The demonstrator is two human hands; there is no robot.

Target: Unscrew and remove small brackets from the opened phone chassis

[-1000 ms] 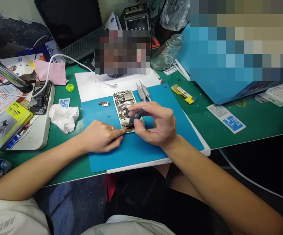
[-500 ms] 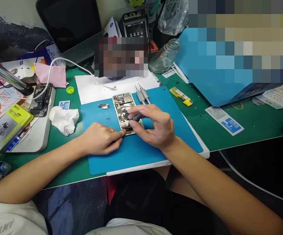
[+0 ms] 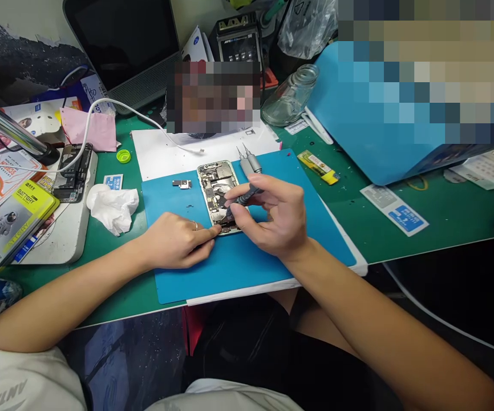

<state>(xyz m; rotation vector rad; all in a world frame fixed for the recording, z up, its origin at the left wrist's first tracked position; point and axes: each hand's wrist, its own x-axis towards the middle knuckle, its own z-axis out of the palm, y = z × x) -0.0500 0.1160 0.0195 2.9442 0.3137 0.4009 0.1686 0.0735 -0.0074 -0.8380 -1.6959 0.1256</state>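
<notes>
The open phone [image 3: 219, 181] lies on a blue mat [image 3: 191, 285] in the middle of the frame. The right hand [image 3: 278, 214] grips a dark tool [image 3: 247, 196] over it. The left hand [image 3: 179, 241] has one finger on the phone's bottom end, others curled; I cannot tell if it grips. At the left, a yellow box [image 3: 13, 225] says BATTERY. A white sleeve [image 3: 24, 377] at the lower left says ANTA. A see-through glass jar [image 3: 288, 97] is near the top.

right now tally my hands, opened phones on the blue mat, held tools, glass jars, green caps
Left hand and right hand: 2
Opened phone on the blue mat: 1
Dark tool: 1
Glass jar: 1
Green cap: 1
Total: 6
</notes>
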